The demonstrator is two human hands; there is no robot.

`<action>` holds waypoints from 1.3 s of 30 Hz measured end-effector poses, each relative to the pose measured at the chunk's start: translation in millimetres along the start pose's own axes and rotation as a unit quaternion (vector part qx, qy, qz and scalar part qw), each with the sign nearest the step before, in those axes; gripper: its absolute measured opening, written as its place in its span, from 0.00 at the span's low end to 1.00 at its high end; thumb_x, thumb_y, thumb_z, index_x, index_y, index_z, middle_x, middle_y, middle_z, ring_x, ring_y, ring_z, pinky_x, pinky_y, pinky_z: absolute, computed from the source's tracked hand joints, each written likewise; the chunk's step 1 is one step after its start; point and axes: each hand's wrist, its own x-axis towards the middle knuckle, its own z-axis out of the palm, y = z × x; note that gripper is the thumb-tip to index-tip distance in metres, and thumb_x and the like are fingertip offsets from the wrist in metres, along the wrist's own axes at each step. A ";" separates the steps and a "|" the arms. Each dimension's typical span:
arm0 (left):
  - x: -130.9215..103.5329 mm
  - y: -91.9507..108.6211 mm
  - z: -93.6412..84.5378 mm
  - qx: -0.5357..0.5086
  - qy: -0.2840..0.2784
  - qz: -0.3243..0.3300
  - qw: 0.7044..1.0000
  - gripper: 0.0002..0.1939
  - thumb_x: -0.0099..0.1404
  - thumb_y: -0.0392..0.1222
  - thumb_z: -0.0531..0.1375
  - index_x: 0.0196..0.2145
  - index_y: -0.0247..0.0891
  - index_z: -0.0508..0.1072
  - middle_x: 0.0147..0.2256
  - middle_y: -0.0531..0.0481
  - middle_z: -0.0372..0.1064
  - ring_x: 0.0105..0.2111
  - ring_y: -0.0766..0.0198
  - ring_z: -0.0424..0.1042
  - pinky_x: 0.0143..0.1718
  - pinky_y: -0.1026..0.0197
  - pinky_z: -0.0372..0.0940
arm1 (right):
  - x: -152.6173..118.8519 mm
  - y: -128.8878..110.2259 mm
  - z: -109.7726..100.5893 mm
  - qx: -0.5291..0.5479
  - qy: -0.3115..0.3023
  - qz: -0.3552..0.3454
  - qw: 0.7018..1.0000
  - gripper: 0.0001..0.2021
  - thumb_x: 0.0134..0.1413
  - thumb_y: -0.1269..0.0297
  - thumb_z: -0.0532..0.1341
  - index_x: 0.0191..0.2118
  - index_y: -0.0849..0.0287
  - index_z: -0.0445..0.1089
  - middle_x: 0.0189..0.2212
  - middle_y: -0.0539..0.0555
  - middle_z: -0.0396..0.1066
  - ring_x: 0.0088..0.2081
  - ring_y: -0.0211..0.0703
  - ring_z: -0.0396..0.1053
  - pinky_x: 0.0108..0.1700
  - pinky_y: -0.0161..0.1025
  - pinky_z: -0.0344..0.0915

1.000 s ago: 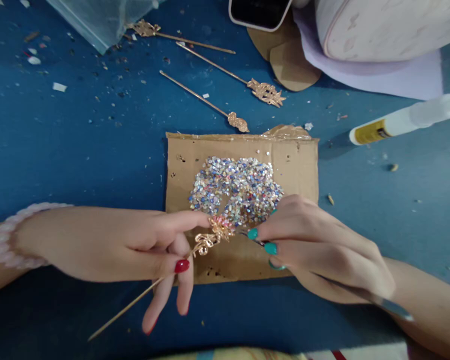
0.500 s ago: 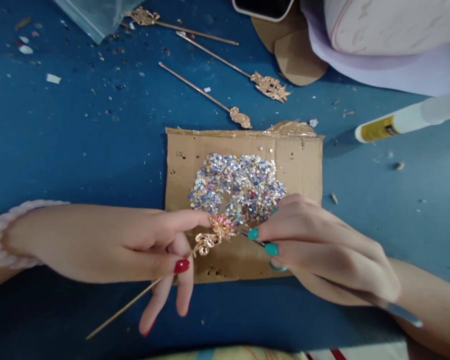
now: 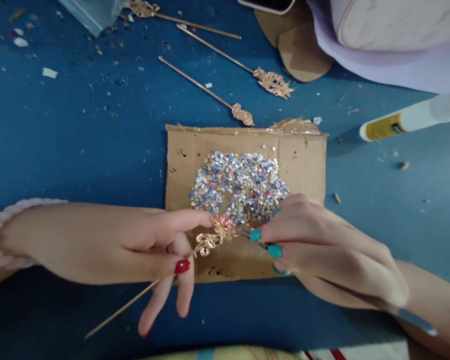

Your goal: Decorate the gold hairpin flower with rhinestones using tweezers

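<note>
Hardly anything has changed in the last second: the view has slid a little, so the white bottle with a yellow label (image 3: 384, 127) now shows farther to the right, but both hands look much the same and the work is still in one small spot. The left hand (image 3: 108, 245) keeps the long, thin, gold metal hairpin (image 3: 206, 242) pinched between thumb and fingers, with its pink and gold flower (image 3: 225, 226) over the brown cardboard sheet (image 3: 303, 165). The right hand (image 3: 333, 250) is closed on thin, dark metal tweezers (image 3: 416, 320), their tips just beside the flower – I can't tell if the tips are shut or have a gem in them. Just past the flower lies a flat heap of tiny shiny gems (image 3: 240, 180), and the right fingers hide a bit of its near edge. Three more gold pins (image 3: 272, 82) (image 3: 242, 115) (image 3: 140, 8) lie beyond the cardboard on the blue table (image 3: 78, 150), one partly by a clear plastic bag (image 3: 97, 15) – none is in the hands' way.
</note>
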 end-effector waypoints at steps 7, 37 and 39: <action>-0.7 -1.5 0.8 -0.020 -0.003 0.015 1.000 0.41 0.94 0.68 0.54 0.91 0.59 0.43 0.56 0.44 0.92 0.44 0.54 0.95 0.60 0.57 0.80 | -0.7 -1.6 -3.7 0.003 -0.010 0.008 1.000 0.09 0.89 0.71 0.58 0.57 0.63 0.78 0.52 0.63 0.89 0.56 0.44 0.90 0.62 0.43 0.88; 4.1 6.3 2.0 -0.036 -0.009 0.006 0.999 0.39 0.95 0.56 0.59 0.91 0.57 0.45 0.56 0.45 0.92 0.35 0.58 0.93 0.52 0.59 0.82 | 6.7 -2.3 -5.5 0.023 -0.013 0.016 1.000 0.11 0.79 0.79 0.64 0.50 0.57 0.80 0.51 0.61 0.91 0.52 0.47 0.92 0.55 0.45 0.91; 3.4 5.1 1.6 -0.027 -0.008 0.016 0.999 0.39 0.95 0.55 0.59 0.91 0.56 0.44 0.54 0.45 0.93 0.32 0.58 0.92 0.57 0.56 0.82 | 7.0 -2.9 -4.6 0.022 -0.008 0.016 1.000 0.10 0.80 0.79 0.63 0.51 0.57 0.80 0.50 0.61 0.92 0.52 0.46 0.92 0.55 0.44 0.91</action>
